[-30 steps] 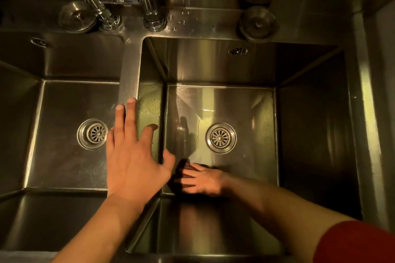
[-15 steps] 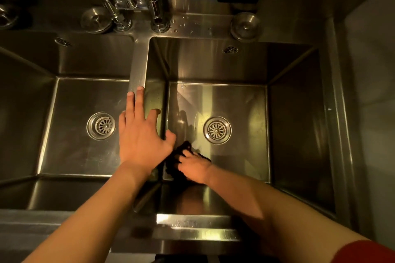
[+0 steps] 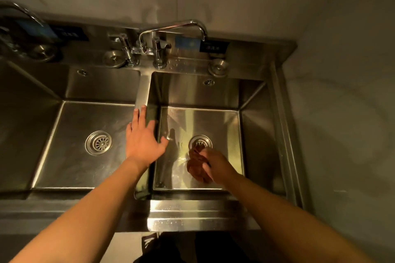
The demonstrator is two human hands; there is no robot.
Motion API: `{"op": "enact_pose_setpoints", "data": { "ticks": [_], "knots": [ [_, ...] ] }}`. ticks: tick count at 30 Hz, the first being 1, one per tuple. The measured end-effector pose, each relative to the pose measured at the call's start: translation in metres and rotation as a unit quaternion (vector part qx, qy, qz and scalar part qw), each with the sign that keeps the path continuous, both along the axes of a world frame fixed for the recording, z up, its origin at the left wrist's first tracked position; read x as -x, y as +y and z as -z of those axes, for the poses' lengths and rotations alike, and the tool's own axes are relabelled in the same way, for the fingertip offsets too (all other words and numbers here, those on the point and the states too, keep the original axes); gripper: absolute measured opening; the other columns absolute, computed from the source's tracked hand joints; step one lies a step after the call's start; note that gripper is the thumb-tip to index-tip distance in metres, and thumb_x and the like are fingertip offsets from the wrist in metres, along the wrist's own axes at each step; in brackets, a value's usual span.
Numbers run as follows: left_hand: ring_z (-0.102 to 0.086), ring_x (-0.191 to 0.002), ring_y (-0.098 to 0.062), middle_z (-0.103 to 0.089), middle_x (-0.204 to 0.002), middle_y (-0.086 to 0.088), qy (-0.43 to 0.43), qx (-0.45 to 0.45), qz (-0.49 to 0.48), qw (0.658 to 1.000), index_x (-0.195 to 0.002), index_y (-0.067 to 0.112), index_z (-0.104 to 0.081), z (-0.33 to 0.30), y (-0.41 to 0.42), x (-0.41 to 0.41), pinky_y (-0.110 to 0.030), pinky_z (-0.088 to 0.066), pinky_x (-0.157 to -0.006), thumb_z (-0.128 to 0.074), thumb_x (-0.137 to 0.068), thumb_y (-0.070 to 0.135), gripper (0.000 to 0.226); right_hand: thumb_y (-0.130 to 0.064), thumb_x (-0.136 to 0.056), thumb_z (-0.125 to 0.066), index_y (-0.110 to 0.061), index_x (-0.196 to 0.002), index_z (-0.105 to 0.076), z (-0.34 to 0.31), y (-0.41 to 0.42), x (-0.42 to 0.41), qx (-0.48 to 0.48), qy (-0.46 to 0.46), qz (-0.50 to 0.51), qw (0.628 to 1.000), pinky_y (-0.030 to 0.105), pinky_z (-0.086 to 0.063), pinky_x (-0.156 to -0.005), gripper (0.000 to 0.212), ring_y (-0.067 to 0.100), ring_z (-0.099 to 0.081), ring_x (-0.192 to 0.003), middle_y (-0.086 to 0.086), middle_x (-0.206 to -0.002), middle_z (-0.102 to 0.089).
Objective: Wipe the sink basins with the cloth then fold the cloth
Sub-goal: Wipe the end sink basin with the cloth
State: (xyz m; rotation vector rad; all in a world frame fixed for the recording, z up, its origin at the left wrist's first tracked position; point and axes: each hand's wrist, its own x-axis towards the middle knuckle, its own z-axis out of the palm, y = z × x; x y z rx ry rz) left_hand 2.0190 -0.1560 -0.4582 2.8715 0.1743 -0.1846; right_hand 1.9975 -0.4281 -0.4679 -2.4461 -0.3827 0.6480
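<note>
Since half a second ago the right hand (image 3: pixel 215 163) has moved from the near-left corner of the right stainless-steel sink basin (image 3: pixel 253 134) toward the basin's middle. It now sits at 6 o'clock of the round slotted drain strainer (image 3: pixel 200 142), touching its near edge. The view has also pulled back and tilted up: the curved chrome swivel faucet (image 3: pixel 171 30) and pale wall now show in full.

The left hand (image 3: pixel 143 141) stays planted on the steel divider strip (image 3: pixel 142 92) between the two basins. It lies flat and released, fingers straight toward 12 o'clock, thumb splayed toward 3 o'clock over the right basin.

Right forearm reaches down into the basin from 5 o'clock. The hand grips a bunched dark reddish-brown cloth (image 3: pixel 195 167), fingers curled over the wad, pressing it to the wet basin floor. The cloth bulges out at 9 o'clock of the hand.

Left stainless-steel sink basin (image 3: pixel 64 156) lies at 9 o'clock, its own round drain (image 3: pixel 98 142) uncovered.
</note>
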Motion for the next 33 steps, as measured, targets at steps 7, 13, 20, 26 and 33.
{"op": "enact_pose_setpoints", "data": {
  "ticks": [7,13,20,26,33],
  "knots": [
    [-0.024,-0.156,-0.032,-0.028,-0.168,-0.012,0.06,0.069,0.016,0.996,-0.154,0.015,-0.042,-0.06,-0.002,0.007,-0.059,-0.022,-0.125,-0.068,-0.089,0.039,0.074,-0.007,-0.089,-0.06,-0.005,-0.13,-0.063,-0.093,-0.007,-0.019,-0.007,-0.11,-0.016,0.994,0.036,-0.038,-0.109,0.041,0.029,-0.05,-0.119,0.012,-0.131,-0.061],
    [-0.037,-0.149,-0.024,-0.042,-0.158,-0.004,-0.003,0.059,0.075,0.995,-0.152,0.02,-0.046,-0.138,-0.022,0.039,-0.05,-0.03,-0.123,-0.067,-0.088,0.043,0.071,-0.009,-0.089,-0.06,-0.01,-0.13,-0.063,-0.161,0.004,-0.031,-0.024,-0.185,-0.044,0.982,0.028,-0.035,-0.107,0.041,0.023,-0.047,-0.121,0.004,-0.131,-0.06],
    [-0.044,-0.143,-0.019,-0.049,-0.151,0.004,-0.08,0.048,-0.027,0.995,-0.147,0.025,-0.052,-0.213,-0.012,0.093,-0.042,-0.037,-0.12,-0.067,-0.086,0.05,0.067,-0.015,-0.091,-0.064,-0.017,-0.132,-0.064,-0.231,0.034,-0.038,-0.084,-0.239,-0.049,0.966,0.024,-0.039,-0.103,0.041,0.013,-0.048,-0.118,-0.005,-0.127,-0.06],
    [-0.037,-0.15,-0.019,-0.044,-0.159,0.002,-0.122,-0.007,-0.107,0.987,-0.152,0.024,-0.048,-0.263,0.027,0.137,-0.045,-0.034,-0.124,-0.066,-0.091,0.051,0.069,-0.02,-0.091,-0.065,-0.021,-0.131,-0.063,-0.285,0.089,-0.035,-0.122,-0.267,-0.102,0.95,0.026,-0.04,-0.107,0.04,0.006,-0.047,-0.118,-0.011,-0.125,-0.059],
    [-0.039,-0.149,-0.02,-0.048,-0.156,0.001,-0.188,-0.044,-0.157,0.969,-0.147,0.026,-0.053,-0.317,0.099,0.179,-0.048,-0.037,-0.121,-0.069,-0.089,0.05,0.065,-0.017,-0.088,-0.066,-0.015,-0.128,-0.067,-0.345,0.164,-0.012,-0.136,-0.328,-0.148,0.923,0.03,-0.041,-0.107,0.04,0.014,-0.05,-0.117,-0.004,-0.124,-0.063]
  ]
}}
